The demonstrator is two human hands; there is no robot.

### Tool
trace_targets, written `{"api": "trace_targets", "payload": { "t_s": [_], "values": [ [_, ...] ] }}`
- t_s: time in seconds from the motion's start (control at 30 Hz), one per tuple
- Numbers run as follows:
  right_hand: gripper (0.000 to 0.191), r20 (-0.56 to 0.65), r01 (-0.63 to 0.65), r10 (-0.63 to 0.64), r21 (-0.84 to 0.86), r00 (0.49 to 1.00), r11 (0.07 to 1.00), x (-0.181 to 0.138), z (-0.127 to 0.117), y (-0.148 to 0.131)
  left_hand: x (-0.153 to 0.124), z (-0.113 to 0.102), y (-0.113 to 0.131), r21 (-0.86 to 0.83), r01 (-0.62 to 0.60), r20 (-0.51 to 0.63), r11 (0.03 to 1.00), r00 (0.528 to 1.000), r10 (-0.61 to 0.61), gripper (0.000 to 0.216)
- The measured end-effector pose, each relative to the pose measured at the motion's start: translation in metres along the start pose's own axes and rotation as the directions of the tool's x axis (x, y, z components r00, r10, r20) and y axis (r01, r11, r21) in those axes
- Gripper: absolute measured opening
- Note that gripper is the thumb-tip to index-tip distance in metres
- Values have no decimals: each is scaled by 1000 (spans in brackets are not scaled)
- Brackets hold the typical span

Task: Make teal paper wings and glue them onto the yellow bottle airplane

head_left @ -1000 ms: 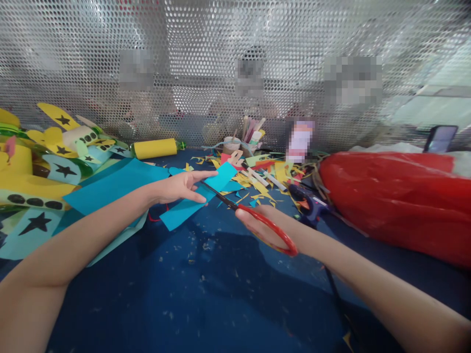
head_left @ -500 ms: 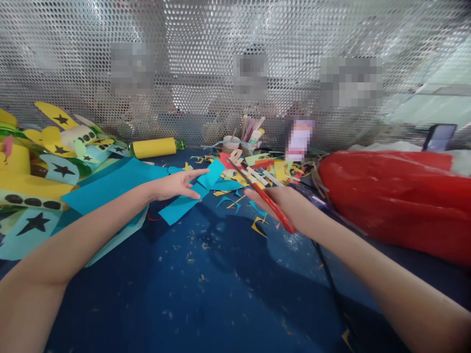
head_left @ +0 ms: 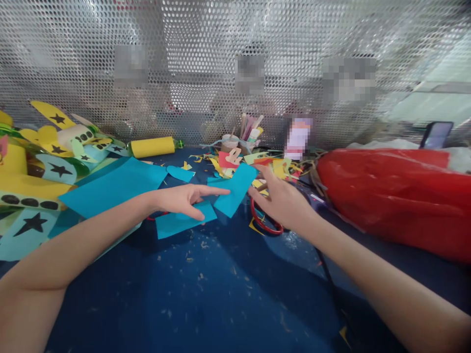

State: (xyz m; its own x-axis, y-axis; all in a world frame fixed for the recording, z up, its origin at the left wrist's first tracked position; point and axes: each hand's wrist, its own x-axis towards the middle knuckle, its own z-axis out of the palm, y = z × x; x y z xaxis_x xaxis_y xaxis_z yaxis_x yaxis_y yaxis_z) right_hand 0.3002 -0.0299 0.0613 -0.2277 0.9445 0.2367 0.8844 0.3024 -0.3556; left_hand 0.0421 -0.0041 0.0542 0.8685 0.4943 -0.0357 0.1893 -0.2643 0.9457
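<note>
My left hand (head_left: 184, 198) reaches forward with its index finger stretched out and its thumb pressed on a blue paper strip (head_left: 180, 223), which it pinches just above the blue table (head_left: 221, 294). A second, cut-off blue paper piece (head_left: 235, 189) lies tilted between my hands, under the tip of that index finger. My right hand (head_left: 285, 201) has its fingers spread, and its thumb and index finger touch the right edge of that piece. The red-handled scissors (head_left: 263, 223) lie on the table beneath my right hand, free of it.
A large blue sheet (head_left: 114, 184) and yellow and pale-blue star cut-outs (head_left: 33, 196) fill the left. A yellow roll (head_left: 152, 146), a cup of sticks (head_left: 239, 139) and paper scraps (head_left: 279, 169) sit at the back. A red plastic bag (head_left: 397, 196) lies on the right, a perforated metal screen (head_left: 221, 73) behind.
My right hand has put the scissors down on the table and opened toward the cut-off blue piece. The blue paper is now in two pieces, and my left hand has shifted slightly right.
</note>
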Motion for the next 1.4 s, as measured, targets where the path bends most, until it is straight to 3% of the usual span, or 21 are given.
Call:
{"api": "trace_targets", "payload": {
  "t_s": [0.07, 0.13, 0.2, 0.27, 0.43, 0.53, 0.67, 0.73, 0.8, 0.87, 0.93, 1.03, 1.17, 1.4],
  "values": [
    [58, 101, -28, -15, 411, 995, 911, 4, 5, 4, 1, 2, -1, -7, 8, 1, 1000, 1000, -8, 72],
    [57, 202, -146, 5, 687, 979, 712, 8, 11, 8, 1, 2, -2, -12, 14, -20, 1000, 1000, -15, 71],
    [52, 196, -200, 65, 822, 978, 533, 11, 15, 11, 2, 0, -3, 3, 29, -29, 1000, 999, -29, 72],
    [48, 126, -159, 104, 876, 987, 456, 13, 19, 13, 2, -2, -4, 42, 66, -14, 997, 998, -66, 72],
    [37, 26, -50, 51, 823, 998, 566, 18, 28, 26, 1, -1, -4, 114, 112, 14, 987, 993, -114, 68],
    [27, -40, -76, 186, 816, 982, 573, 24, 36, 42, 3, 1, -9, 104, 119, -81, 987, 991, -111, 72],
    [38, -73, -114, 315, 837, 946, 535, 31, 44, 58, 7, 4, -20, 39, 142, -259, 989, 957, -127, 78],
    [43, -33, -159, 288, 771, 957, 617, 32, 46, 62, 9, 7, -24, -46, 169, -326, 985, 929, -175, 76],
    [43, -38, -162, 238, 629, 970, 760, 32, 46, 65, 12, 10, -25, -171, 176, -364, 969, 903, -228, 72],
    [38, -126, -98, 173, 457, 977, 884, 33, 44, 68, 14, 13, -24, -306, 153, -381, 940, 885, -269, 68],
    [35, -240, -22, 106, 329, 965, 944, 36, 43, 73, 15, 16, -23, -423, 115, -395, 899, 870, -297, 66],
    [35, -306, 5, 81, 268, 949, 963, 41, 43, 81, 17, 17, -22, -493, 79, -433, 866, 841, -324, 61],
    [31, -325, -1, 81, 239, 942, 971, 41, 41, 83, 18, 16, -27, -437, 83, -497, 895, 808, -318, 38],
    [17, -459, 158, -87, 120, 884, 980, 30, 24, 64, 19, 19, -39, -510, -2, -504, 860, 811, -297, 23]
  ]
}}
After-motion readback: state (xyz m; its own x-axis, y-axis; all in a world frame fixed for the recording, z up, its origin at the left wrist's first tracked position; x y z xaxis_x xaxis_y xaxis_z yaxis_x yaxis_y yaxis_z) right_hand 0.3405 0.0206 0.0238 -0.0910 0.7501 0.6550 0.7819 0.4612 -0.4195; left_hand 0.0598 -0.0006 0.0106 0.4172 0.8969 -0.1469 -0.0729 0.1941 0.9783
